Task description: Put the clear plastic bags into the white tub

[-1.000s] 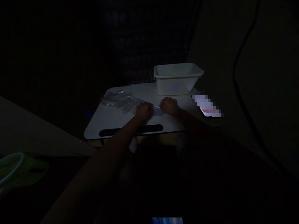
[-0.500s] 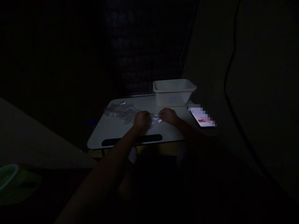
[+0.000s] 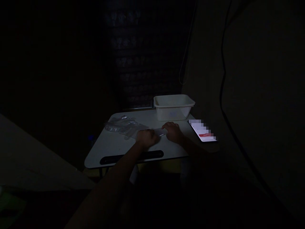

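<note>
A pale table [image 3: 111, 147] with rounded corners has a dark slot [image 3: 108, 159] along its near edge. Crumpled clear plastic [image 3: 124, 124] lies at left, a white tub [image 3: 172, 114] stands far right, and a lit-screen device [image 3: 205, 139] lies along the right edge.

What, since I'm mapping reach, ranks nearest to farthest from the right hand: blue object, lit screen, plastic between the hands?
1. Plastic: immediately left of the right hand.
2. Lit screen: on the right.
3. Blue object: past the table's left edge.
</note>
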{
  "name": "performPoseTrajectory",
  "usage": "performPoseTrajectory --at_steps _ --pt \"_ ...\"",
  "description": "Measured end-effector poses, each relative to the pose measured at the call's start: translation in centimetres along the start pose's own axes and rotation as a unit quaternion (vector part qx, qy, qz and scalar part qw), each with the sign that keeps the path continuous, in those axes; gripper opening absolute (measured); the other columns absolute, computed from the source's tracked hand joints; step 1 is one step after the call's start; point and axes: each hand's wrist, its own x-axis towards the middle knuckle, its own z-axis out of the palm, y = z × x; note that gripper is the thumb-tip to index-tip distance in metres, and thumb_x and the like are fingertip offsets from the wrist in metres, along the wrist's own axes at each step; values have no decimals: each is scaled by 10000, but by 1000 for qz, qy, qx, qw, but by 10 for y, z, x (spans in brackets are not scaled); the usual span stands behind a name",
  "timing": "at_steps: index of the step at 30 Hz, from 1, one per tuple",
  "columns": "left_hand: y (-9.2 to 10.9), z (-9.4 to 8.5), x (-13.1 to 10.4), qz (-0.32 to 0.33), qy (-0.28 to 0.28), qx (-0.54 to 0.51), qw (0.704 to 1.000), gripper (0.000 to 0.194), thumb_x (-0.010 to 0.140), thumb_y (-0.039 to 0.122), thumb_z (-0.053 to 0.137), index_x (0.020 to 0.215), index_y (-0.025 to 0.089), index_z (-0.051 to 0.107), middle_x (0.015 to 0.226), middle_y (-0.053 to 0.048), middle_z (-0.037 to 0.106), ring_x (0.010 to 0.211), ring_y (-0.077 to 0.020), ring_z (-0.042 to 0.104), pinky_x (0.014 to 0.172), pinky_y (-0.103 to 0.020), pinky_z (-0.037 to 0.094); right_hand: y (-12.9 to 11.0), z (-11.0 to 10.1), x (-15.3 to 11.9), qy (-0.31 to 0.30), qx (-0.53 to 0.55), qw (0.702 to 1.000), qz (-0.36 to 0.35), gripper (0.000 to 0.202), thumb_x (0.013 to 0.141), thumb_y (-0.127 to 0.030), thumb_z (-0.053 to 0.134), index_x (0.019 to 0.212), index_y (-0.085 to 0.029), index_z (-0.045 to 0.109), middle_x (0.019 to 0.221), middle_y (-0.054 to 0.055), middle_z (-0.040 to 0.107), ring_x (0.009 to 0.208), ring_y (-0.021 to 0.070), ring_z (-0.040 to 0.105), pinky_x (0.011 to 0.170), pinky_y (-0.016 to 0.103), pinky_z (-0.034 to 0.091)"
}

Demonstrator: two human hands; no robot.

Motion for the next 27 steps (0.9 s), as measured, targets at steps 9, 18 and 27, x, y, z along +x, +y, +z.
performPoseTrajectory --at_steps 9,18,27 --pt "-7 8 -2 15 30 -51 998 384 823 282 244 1090 166 496 1092 -81 555 984 -151 508 836 -264 367 3 4 -2 -13 17 1000 10 438 750 -147 302 1163 -122 445 1210 90 482 1110 147 412 922 305 294" --pt "12 42 3 47 -82 25 995 592 803 384 233 1306 75 179 1359 -145 216 1255 -239 133 984 -449 157 -26 30 -1 -75 -25 997 -15 538 841 -415 124 1249 -143 345 1330 118 310 1241 206 212 971 508 144" --pt "12 38 3 55 -93 35 994 578 798 389 213 1293 90 224 1349 -165 228 1249 -270 142 935 -550 140 -22 31 1 -123 11 992 1 559 835 -443 92 1277 -168 294 1359 98 245 1255 186 166 970 526 111"
